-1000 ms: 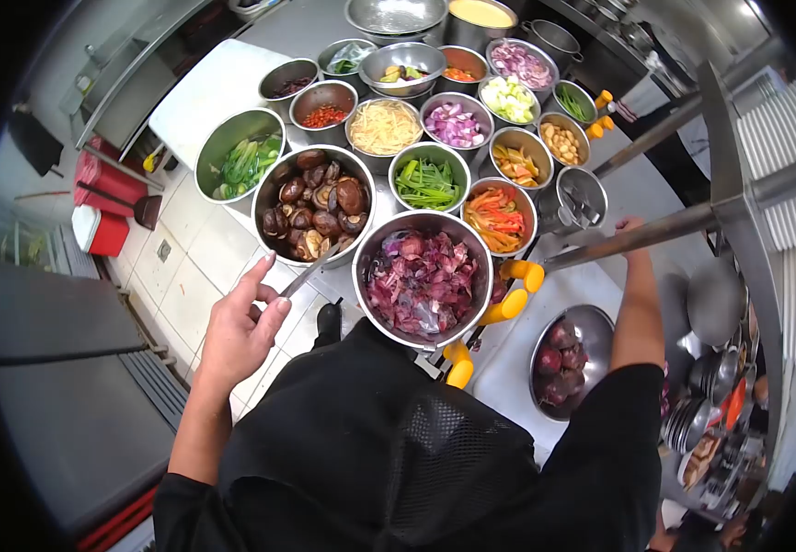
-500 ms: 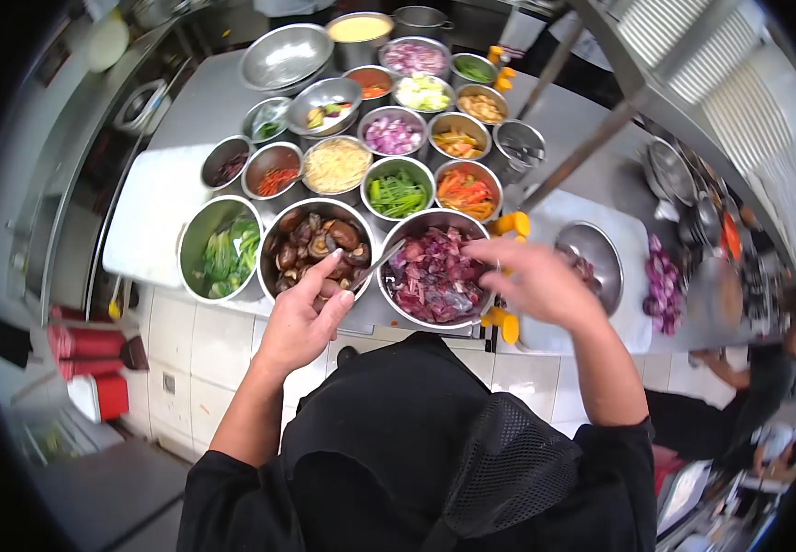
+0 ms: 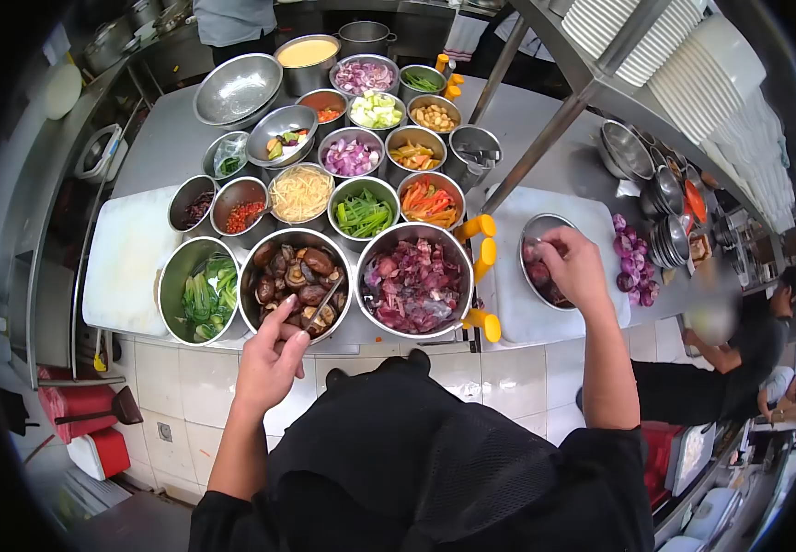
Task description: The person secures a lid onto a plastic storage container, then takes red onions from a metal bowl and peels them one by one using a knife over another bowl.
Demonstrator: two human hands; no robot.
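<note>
Over the pot of brown mushrooms (image 3: pixel 274 276), my left hand (image 3: pixel 274 363) pinches a thin metal utensil (image 3: pixel 326 304) between thumb and fingers, its far end pointing up and right. My right hand (image 3: pixel 572 271) reaches into the steel bowl (image 3: pixel 559 219) on the right, fingers drawn together at dark red, rounded pieces (image 3: pixel 538 269); what they grip is hidden. Between my hands stands a pot of dark red and purple pieces (image 3: pixel 416 287). Left of the mushrooms is a pot of leafy greens (image 3: pixel 200 299).
Pots of cut vegetables stand behind, among them green strips (image 3: pixel 364 213) and orange strips (image 3: pixel 430 201). Yellow handles (image 3: pixel 482 324) stick out beside the front pot. White boards (image 3: pixel 126 258) lie left and right. Purple onions (image 3: pixel 635 262) sit right. A co-worker (image 3: pixel 747 350) is at far right.
My right hand has moved from beyond the bowl, across over the dark red pieces' pot, then back right into the bowl. The utensil in my left hand is now over the mushrooms. The view has turned.
</note>
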